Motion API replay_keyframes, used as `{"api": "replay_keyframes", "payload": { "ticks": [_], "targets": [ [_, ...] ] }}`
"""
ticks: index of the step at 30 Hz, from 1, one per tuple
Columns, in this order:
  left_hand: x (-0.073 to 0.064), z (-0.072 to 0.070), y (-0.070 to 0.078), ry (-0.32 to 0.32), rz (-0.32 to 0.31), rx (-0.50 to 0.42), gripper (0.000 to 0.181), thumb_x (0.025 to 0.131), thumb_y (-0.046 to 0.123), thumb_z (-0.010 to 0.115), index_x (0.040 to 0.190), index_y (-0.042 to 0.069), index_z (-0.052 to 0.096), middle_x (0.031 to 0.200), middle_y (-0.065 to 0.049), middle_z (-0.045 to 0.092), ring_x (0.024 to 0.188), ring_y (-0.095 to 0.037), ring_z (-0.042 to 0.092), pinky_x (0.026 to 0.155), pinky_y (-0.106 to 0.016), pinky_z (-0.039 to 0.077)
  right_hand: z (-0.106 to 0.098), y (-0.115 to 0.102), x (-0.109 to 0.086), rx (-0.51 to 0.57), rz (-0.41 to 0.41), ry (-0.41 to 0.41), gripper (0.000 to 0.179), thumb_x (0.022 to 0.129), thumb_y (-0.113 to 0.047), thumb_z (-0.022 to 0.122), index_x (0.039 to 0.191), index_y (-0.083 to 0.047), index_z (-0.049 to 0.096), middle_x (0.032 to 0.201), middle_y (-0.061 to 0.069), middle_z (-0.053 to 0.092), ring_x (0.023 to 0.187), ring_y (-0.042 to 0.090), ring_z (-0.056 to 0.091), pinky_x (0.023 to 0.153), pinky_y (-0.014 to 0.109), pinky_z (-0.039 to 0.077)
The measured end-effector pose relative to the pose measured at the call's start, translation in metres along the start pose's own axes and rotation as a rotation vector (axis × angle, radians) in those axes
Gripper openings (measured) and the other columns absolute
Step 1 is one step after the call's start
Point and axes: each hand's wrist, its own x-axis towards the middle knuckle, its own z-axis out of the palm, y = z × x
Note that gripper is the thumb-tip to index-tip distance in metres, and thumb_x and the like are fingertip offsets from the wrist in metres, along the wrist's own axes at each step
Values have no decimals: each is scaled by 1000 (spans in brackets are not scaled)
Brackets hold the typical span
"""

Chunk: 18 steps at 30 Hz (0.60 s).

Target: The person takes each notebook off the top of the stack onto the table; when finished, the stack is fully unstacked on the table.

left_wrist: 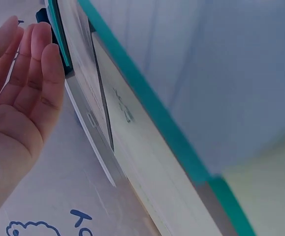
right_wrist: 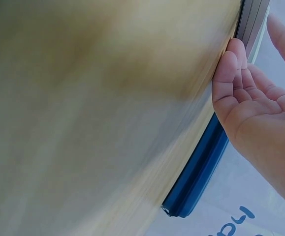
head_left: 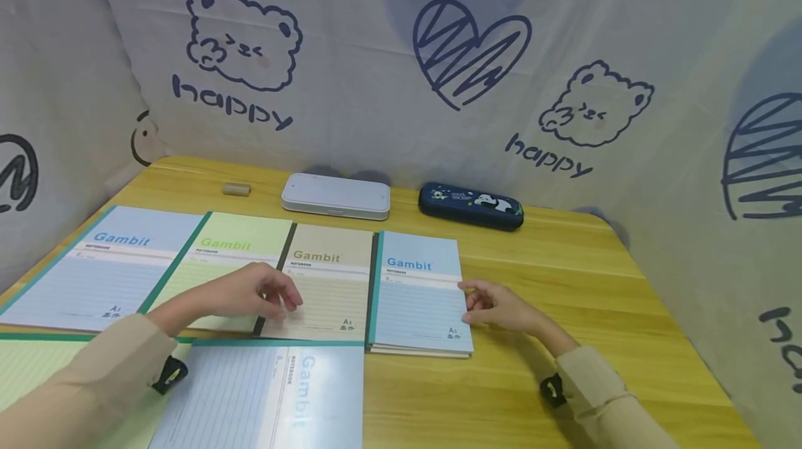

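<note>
My right hand (head_left: 501, 306) is at the right edge of a blue Gambit notebook (head_left: 418, 310), fingertips right at its side. Other notebooks lie stacked beneath that one, and their page edges (right_wrist: 253, 17) show in the right wrist view. Over the tan notebook (head_left: 328, 289) hangs my left hand (head_left: 257, 292), its fingers loosely bent around nothing. In the left wrist view the left palm (left_wrist: 9, 132) faces the camera, bare. A green notebook (head_left: 241, 237) lies partly hidden under the left forearm, with another blue notebook (head_left: 138, 275) at the far left.
Nearer me lie a sideways blue notebook (head_left: 250, 393) and a green one (head_left: 31, 358), partly covered by the left sleeve. Along the back stand a white case (head_left: 335, 195), a navy panda case (head_left: 470, 205) and a small tan cylinder (head_left: 236, 189). Printed cloth (head_left: 357, 87) hangs behind the table.
</note>
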Motion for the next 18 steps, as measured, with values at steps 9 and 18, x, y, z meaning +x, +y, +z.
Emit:
{"api": "replay_keyframes", "payload": {
  "ticks": [9, 18],
  "targets": [
    [23, 6, 4, 23, 10, -41, 17, 78, 0, 63, 95, -1, 64, 84, -6, 63, 71, -17, 54, 61, -27, 47, 0, 0, 0, -11, 8, 3, 54, 81, -8, 65, 124, 13, 40, 89, 11, 54, 78, 20, 49, 66, 22, 42],
    [48, 10, 7, 76, 1, -32, 22, 79, -2, 61, 101, -4, 61, 85, -8, 62, 74, -18, 54, 64, -29, 47, 0, -1, 0, -6, 13, -2, 55, 81, -8, 65, 125, 12, 39, 90, 12, 54, 78, 20, 49, 66, 21, 42]
  ]
}}
